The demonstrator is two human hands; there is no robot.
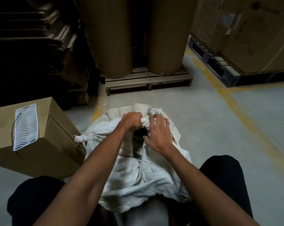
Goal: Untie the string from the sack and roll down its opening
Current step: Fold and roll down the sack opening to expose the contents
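A white woven sack (138, 173) stands on the floor between my knees. Its top is bunched into a neck with a small dark opening (140, 132) showing. My left hand (132, 122) is closed in a fist around the gathered cloth at the far side of the neck. My right hand (157, 134) hovers beside it with fingers spread, fingertips touching the folded rim. I cannot make out the string; it may be hidden under my left hand.
A cardboard box (45, 154) with a white wavy grid (26, 126) lying on it stands close on the left. Ahead, two large brown paper rolls (111, 38) stand on a wooden pallet (147, 80). Stacked cartons (252, 35) sit on a dark pallet at right.
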